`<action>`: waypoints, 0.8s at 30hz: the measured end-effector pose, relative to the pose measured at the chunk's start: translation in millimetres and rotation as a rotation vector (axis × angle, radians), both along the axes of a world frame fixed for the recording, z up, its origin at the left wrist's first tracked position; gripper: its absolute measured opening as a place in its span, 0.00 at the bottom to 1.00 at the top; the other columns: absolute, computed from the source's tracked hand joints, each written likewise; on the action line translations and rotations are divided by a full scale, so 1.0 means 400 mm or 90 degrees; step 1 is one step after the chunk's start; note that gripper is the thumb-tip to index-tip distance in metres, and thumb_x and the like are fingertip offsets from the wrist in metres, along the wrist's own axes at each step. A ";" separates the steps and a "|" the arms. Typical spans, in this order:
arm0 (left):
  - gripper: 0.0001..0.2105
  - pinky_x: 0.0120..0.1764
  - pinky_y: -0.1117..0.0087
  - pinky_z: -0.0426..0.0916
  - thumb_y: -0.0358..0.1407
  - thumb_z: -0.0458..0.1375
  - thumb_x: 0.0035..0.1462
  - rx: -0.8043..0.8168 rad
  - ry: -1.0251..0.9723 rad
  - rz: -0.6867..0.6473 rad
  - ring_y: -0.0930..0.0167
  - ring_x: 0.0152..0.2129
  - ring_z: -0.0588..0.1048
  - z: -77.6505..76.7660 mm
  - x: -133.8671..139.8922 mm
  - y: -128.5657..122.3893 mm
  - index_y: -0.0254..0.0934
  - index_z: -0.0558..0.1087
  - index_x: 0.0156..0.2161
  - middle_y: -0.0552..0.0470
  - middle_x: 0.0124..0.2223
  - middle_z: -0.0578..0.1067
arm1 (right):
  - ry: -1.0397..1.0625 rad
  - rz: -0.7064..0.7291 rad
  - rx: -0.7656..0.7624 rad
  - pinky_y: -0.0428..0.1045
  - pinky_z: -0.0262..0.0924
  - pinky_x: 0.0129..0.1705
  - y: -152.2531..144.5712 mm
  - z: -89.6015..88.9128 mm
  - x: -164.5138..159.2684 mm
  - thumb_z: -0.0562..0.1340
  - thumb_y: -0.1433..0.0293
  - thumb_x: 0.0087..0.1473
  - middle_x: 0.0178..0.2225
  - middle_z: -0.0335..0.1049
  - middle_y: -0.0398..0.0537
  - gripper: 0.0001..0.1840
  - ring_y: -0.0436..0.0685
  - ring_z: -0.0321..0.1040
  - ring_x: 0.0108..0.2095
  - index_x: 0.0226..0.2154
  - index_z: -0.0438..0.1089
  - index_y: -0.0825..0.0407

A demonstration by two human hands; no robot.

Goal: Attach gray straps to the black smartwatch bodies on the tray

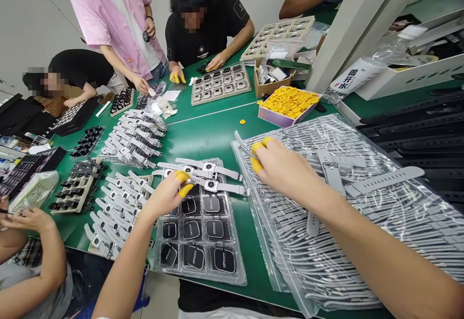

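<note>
Yellow finger cots cover fingertips on both of my hands. My left hand point(167, 194) is closed on a smartwatch, partly hidden by the fingers, at the top of a clear plastic tray point(237, 261). Beside it in that tray lie watches with grey straps, one of them a smartwatch point(211, 185) with its back up. Lower in the tray sit several black-faced watch bodies point(214, 228) without straps. My right hand point(281, 166) pinches a grey watch strap point(243, 144) over the left edge of a large plastic bag point(326, 270) packed with grey straps. Loose straps point(386, 181) lie on the bag.
Trays of grey-strapped watches point(132, 137) stand to the left. A box of yellow finger cots point(290, 106) is beyond my right hand, near a tilted plastic bottle point(373, 65). Black straps point(427, 135) lie far right. Several co-workers sit or stand around the green table point(203, 135).
</note>
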State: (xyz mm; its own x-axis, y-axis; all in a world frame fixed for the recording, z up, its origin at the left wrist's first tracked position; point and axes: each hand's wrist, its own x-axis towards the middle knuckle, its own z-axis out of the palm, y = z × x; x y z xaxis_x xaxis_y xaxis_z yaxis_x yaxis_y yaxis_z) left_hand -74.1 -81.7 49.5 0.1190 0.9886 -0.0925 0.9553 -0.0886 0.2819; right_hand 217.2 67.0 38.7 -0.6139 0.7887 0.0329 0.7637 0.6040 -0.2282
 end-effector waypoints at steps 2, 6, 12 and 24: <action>0.06 0.50 0.57 0.73 0.37 0.52 0.71 -0.020 -0.033 -0.004 0.63 0.47 0.75 -0.010 0.000 0.008 0.40 0.70 0.47 0.45 0.50 0.76 | 0.062 -0.027 -0.073 0.52 0.51 0.30 0.006 -0.006 -0.008 0.52 0.72 0.65 0.36 0.74 0.57 0.09 0.63 0.71 0.35 0.41 0.67 0.54; 0.07 0.44 0.59 0.73 0.38 0.52 0.70 -0.043 -0.040 0.040 0.63 0.41 0.76 -0.010 -0.006 0.017 0.39 0.70 0.46 0.46 0.45 0.77 | 0.271 -0.016 -0.225 0.51 0.54 0.32 0.001 -0.025 -0.023 0.54 0.68 0.66 0.32 0.74 0.50 0.07 0.60 0.69 0.31 0.43 0.65 0.51; 0.08 0.36 0.67 0.69 0.41 0.53 0.69 0.075 -0.284 0.176 0.68 0.35 0.77 0.053 0.043 0.054 0.38 0.66 0.44 0.47 0.42 0.78 | 0.643 0.038 -0.441 0.49 0.59 0.29 -0.018 -0.034 -0.038 0.67 0.53 0.57 0.28 0.71 0.44 0.17 0.54 0.66 0.27 0.36 0.71 0.49; 0.13 0.42 0.67 0.74 0.35 0.54 0.68 0.072 -0.669 0.135 0.70 0.37 0.76 -0.124 0.204 0.129 0.37 0.68 0.55 0.44 0.49 0.77 | 0.692 0.117 -0.840 0.47 0.61 0.26 -0.088 -0.070 -0.085 0.63 0.43 0.59 0.20 0.68 0.38 0.26 0.50 0.63 0.19 0.37 0.66 0.50</action>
State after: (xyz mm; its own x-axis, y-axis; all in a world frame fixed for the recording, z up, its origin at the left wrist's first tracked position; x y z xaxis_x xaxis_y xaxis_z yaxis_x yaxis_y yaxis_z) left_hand 7.6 -30.0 -0.3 -0.0891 0.9948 0.0496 0.2393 -0.0269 0.9706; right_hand 183.2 31.7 10.6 -0.8298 0.5489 -0.1002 -0.1179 -0.3479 -0.9301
